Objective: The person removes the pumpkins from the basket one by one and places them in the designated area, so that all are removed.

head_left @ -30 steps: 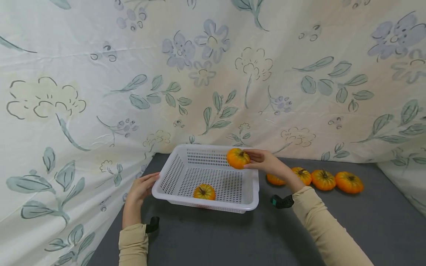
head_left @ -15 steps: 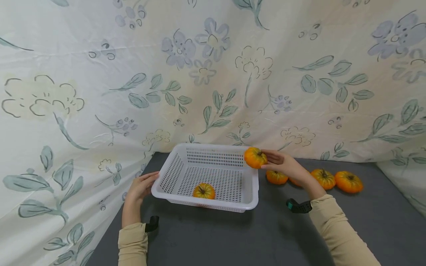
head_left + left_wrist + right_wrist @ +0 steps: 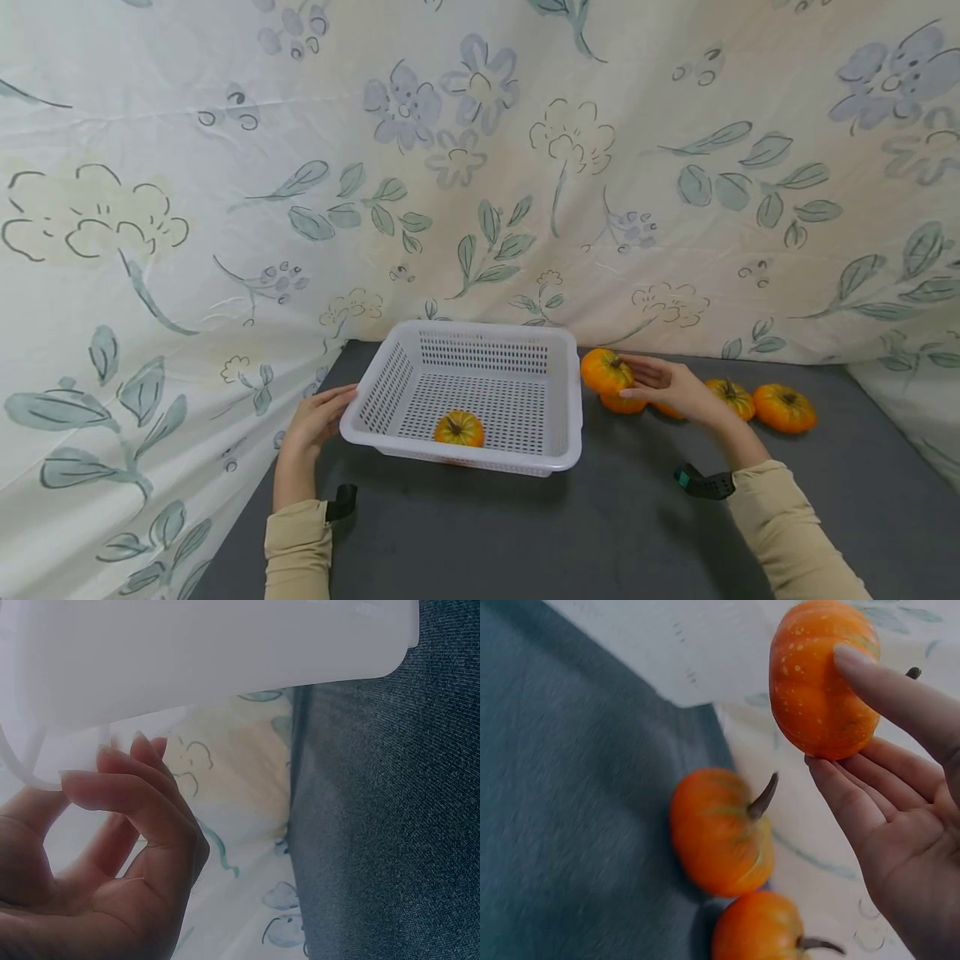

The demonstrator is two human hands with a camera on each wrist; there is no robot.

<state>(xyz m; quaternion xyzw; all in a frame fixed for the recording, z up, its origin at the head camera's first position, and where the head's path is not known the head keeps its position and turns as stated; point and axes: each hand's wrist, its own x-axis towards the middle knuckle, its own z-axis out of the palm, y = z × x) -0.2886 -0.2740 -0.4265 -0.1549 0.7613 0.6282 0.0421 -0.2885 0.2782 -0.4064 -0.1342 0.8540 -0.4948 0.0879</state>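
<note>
My right hand (image 3: 678, 393) holds a small orange pumpkin (image 3: 603, 370) just to the right of the white plastic basket (image 3: 573, 417). In the right wrist view, the thumb (image 3: 889, 690) lies across the pumpkin (image 3: 817, 682) and the other fingers support it from the opposite side. At the basket's left end, my left hand (image 3: 311, 423) pinches the rim; the left wrist view shows the fingers (image 3: 124, 796) curled at the basket's edge (image 3: 34, 780). A single pumpkin (image 3: 459, 428) sits inside the basket near its front wall.
A row of several pumpkins stands on the dark table (image 3: 495, 542) right of the basket, including one (image 3: 622, 403) partly behind the held pumpkin and another (image 3: 784, 408) at the right end. My right hand partly covers the row. Floral cloth (image 3: 480, 167) hangs behind.
My right hand has carried the pumpkin from above the basket's right part rightward and down, past its right wall, to beside the row. The left hand stays at the rim.
</note>
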